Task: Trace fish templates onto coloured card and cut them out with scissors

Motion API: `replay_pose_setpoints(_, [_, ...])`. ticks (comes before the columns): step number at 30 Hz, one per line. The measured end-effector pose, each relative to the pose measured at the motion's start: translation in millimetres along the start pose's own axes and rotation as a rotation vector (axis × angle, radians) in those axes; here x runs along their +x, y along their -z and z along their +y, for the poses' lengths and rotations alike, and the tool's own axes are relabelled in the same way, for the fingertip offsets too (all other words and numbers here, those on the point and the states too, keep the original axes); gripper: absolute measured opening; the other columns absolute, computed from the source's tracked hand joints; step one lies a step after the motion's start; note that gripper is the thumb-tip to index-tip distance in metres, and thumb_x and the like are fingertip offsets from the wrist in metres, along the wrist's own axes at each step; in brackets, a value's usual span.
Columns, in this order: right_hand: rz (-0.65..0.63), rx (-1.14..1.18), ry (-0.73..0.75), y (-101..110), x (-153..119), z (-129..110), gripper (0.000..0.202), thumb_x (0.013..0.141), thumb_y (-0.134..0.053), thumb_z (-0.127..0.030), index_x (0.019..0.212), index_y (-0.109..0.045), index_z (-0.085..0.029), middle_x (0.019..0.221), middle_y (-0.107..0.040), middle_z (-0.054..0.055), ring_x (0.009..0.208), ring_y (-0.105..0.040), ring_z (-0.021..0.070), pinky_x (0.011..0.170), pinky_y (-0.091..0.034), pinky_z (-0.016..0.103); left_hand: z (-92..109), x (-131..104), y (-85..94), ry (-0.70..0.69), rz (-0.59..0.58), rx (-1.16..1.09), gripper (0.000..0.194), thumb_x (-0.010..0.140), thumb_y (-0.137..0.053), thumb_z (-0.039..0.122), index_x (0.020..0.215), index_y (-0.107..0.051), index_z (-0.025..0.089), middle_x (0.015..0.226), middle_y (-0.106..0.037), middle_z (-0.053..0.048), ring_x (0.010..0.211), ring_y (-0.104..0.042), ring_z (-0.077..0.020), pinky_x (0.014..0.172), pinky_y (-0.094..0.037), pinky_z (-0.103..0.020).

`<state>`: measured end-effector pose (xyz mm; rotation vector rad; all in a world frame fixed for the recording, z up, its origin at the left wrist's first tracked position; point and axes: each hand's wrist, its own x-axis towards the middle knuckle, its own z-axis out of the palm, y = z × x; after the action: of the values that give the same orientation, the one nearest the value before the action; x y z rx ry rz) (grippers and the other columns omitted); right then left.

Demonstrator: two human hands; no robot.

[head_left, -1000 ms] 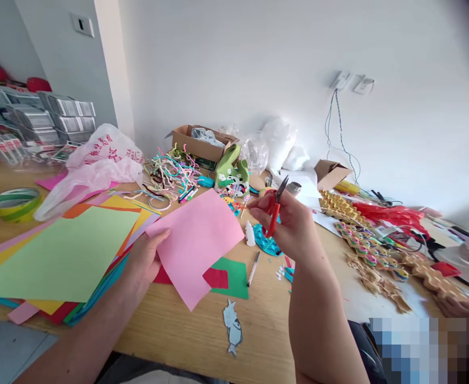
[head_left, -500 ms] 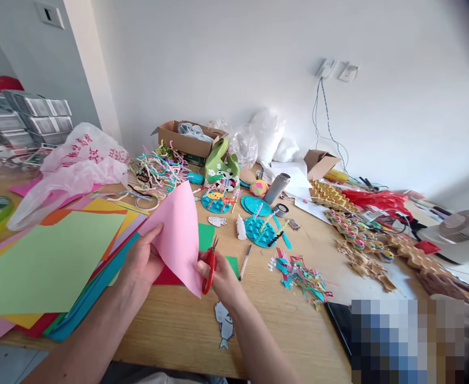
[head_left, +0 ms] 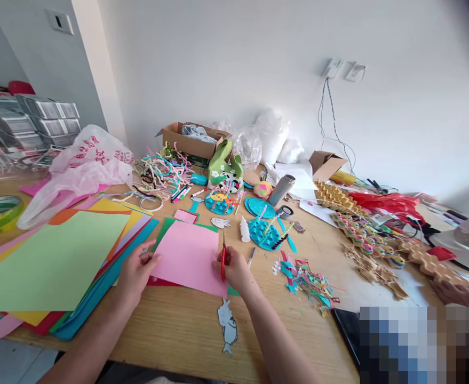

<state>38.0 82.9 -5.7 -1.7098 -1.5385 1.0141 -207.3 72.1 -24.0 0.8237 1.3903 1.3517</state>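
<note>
A sheet of pink paper [head_left: 190,260] lies nearly flat, low over red and green sheets on the table. At its left edge, my left hand [head_left: 137,269] has thumb and fingers closed on the paper. My right hand [head_left: 236,269] is closed around red-handled scissors [head_left: 223,264], blades pointing away from me, and its fingertips touch the paper's right edge. Below the sheet rests a grey paper fish cutout [head_left: 228,328]. Another pale fish cutout [head_left: 220,223] lies beyond it, near a white glue bottle [head_left: 244,230].
Stacked coloured paper [head_left: 58,261] covers the left side. A pen [head_left: 251,257], paper scraps [head_left: 308,280], blue craft pieces [head_left: 264,233], a grey flask [head_left: 282,190] and a dark phone [head_left: 346,330] lie to the right. Another person's hand [head_left: 454,293] is at the far right.
The pink paper has gone from raised and curved to nearly flat, lower down. Both hands have moved apart slightly with it. The scissors stay in my right hand.
</note>
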Motion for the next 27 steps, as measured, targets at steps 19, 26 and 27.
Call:
replay_pose_setpoints(19, [-0.002, -0.647, 0.038, -14, 15, -21, 0.012, 0.090, -0.052, -0.025, 0.089, -0.061, -0.016, 0.082, -0.070, 0.009, 0.075, -0.064, 0.0213, 0.058, -0.030, 0.027, -17, -1, 14.3, -0.514, 0.089, 1.060, 0.029, 0.084, -0.052, 0.035, 0.108, -0.063, 0.024, 0.077, -0.068, -0.004, 0.055, -0.056, -0.0181, 0.052, -0.035, -0.028])
replay_pose_setpoints(26, [-0.001, -0.682, 0.032, -5, 10, -18, 0.016, 0.088, -0.057, -0.033, 0.090, -0.061, -0.018, 0.084, -0.070, 0.011, 0.078, -0.065, 0.0238, 0.060, -0.032, 0.027, -16, -4, 15.2, -0.621, 0.085, 1.244, 0.029, 0.086, -0.046, 0.034, 0.105, -0.064, 0.021, 0.085, -0.068, -0.008, 0.079, -0.062, -0.0256, 0.065, -0.044, -0.032])
replay_pose_setpoints(27, [0.004, -0.672, 0.036, 0, 8, -17, 0.018, 0.087, -0.059, -0.036, 0.087, -0.060, -0.018, 0.082, -0.070, 0.010, 0.077, -0.065, 0.0234, 0.059, -0.031, 0.027, -16, -4, 15.8, -0.631, 0.082, 1.261, 0.028, 0.087, -0.046, 0.034, 0.104, -0.064, 0.021, 0.086, -0.068, -0.008, 0.079, -0.061, -0.0261, 0.066, -0.044, -0.033])
